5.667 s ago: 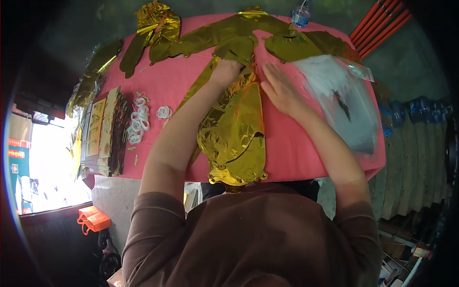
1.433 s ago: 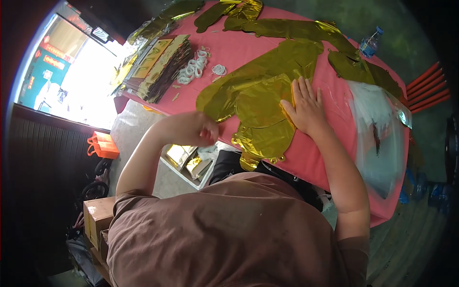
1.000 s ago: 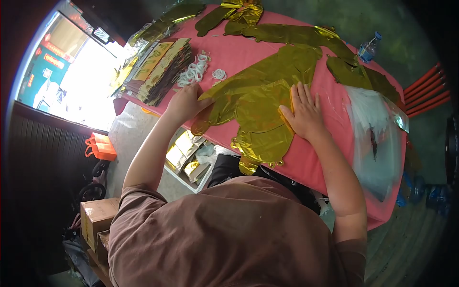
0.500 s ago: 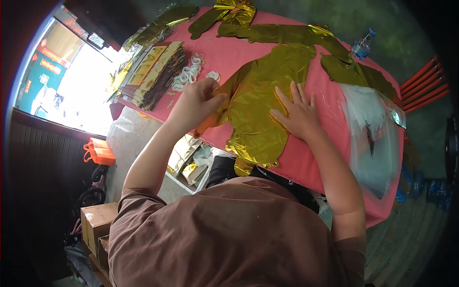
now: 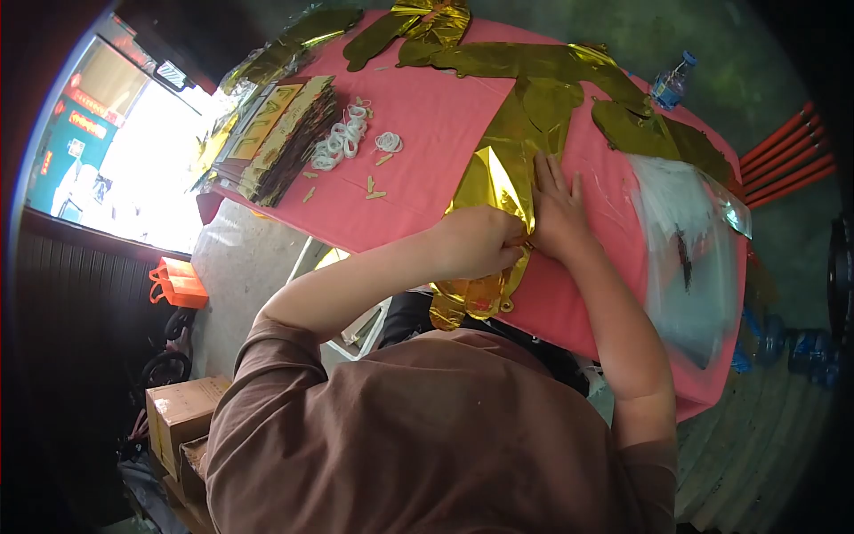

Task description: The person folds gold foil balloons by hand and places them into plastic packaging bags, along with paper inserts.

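A gold foil sheet (image 5: 532, 120) lies on the pink-covered table (image 5: 427, 151), its near end at the table's front edge. My left hand (image 5: 485, 242) is closed on the foil's left part, which is folded over toward the right. My right hand (image 5: 559, 209) rests on the foil's right edge with its fingers stretched out forward, close beside my left hand. More gold foil pieces (image 5: 525, 62) lie along the far side of the table. White string coils (image 5: 342, 142) and small tan pieces (image 5: 374, 191) sit left of my hands.
Stacked flat packets (image 5: 280, 133) stand at the table's left. Clear plastic bags (image 5: 689, 258) lie at the right, and a bottle (image 5: 672, 82) stands at the far right edge. Cardboard boxes (image 5: 182, 409) and an orange bag (image 5: 178, 282) are at the lower left.
My left hand has moved right, carrying the foil's left side over toward my right hand. The foil now looks narrower. My right hand has stayed nearly in place, its fingers closer together.
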A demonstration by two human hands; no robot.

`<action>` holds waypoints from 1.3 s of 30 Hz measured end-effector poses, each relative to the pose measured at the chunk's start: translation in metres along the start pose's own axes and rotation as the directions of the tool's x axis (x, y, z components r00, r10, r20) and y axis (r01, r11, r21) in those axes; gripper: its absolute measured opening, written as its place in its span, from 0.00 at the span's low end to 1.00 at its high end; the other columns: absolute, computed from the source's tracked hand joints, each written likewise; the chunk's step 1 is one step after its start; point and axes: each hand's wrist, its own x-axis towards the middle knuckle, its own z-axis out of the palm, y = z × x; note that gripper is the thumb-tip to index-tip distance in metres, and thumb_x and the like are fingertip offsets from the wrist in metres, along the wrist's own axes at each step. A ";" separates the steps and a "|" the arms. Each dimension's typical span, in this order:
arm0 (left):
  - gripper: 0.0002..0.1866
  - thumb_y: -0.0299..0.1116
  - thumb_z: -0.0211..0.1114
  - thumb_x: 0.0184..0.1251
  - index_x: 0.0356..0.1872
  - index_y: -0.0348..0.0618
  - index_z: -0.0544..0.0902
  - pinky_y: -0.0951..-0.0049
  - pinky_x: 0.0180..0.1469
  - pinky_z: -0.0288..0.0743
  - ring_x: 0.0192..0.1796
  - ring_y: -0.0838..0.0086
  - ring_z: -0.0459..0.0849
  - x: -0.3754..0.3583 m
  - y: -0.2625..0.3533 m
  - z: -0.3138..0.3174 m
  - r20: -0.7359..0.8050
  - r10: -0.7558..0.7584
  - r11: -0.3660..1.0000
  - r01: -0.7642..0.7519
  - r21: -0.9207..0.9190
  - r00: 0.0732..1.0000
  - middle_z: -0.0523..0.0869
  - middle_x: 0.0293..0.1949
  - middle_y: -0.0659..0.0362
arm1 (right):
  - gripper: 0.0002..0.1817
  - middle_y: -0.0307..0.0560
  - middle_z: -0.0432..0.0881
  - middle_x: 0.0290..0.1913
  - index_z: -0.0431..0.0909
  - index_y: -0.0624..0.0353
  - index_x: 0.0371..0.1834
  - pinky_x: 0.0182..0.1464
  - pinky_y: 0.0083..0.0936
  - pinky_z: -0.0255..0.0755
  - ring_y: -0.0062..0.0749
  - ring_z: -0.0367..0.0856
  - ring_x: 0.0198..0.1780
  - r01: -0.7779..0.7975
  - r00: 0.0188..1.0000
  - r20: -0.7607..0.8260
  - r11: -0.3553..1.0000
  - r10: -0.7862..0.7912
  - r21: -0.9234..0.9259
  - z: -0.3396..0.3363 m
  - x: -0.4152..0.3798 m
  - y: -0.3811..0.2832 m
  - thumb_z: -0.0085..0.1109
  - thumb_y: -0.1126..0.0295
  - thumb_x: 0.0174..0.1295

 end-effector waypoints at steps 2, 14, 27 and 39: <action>0.13 0.39 0.62 0.60 0.31 0.37 0.78 0.66 0.33 0.73 0.27 0.63 0.80 0.002 0.000 -0.008 0.063 -0.001 0.999 0.003 -0.035 0.998 0.79 0.22 0.52 | 0.36 0.58 0.46 0.73 0.61 0.45 0.68 0.69 0.60 0.35 0.48 0.41 0.74 0.016 1.000 -0.022 1.000 -0.016 0.003 0.003 0.000 0.001 0.58 0.54 0.54; 0.29 0.51 0.56 0.64 0.58 0.38 0.71 0.58 0.63 0.61 0.63 0.57 0.66 0.031 -0.102 -0.016 -0.335 0.256 0.932 -0.139 0.335 0.907 0.68 0.61 0.46 | 0.32 0.57 0.44 0.74 0.58 0.45 0.69 0.70 0.58 0.33 0.47 0.41 0.75 0.027 0.998 -0.049 1.000 -0.026 0.011 0.008 0.001 0.003 0.50 0.56 0.60; 0.37 0.59 0.47 0.66 0.69 0.47 0.58 0.53 0.71 0.43 0.73 0.59 0.50 0.026 -0.112 -0.014 -0.104 0.275 0.859 -0.195 0.474 0.956 0.56 0.70 0.49 | 0.30 0.52 0.45 0.74 0.47 0.43 0.73 0.71 0.51 0.31 0.43 0.41 0.75 -0.023 0.998 -0.048 0.993 0.029 0.116 0.010 0.004 0.004 0.36 0.52 0.68; 0.38 0.57 0.49 0.66 0.71 0.45 0.52 0.52 0.72 0.40 0.74 0.60 0.47 0.007 -0.102 -0.016 -0.065 0.202 0.870 -0.149 0.470 0.977 0.52 0.72 0.52 | 0.32 0.51 0.47 0.74 0.53 0.35 0.71 0.70 0.54 0.33 0.45 0.42 0.75 0.013 0.999 -0.047 0.999 -0.012 0.031 0.003 0.000 -0.001 0.42 0.44 0.64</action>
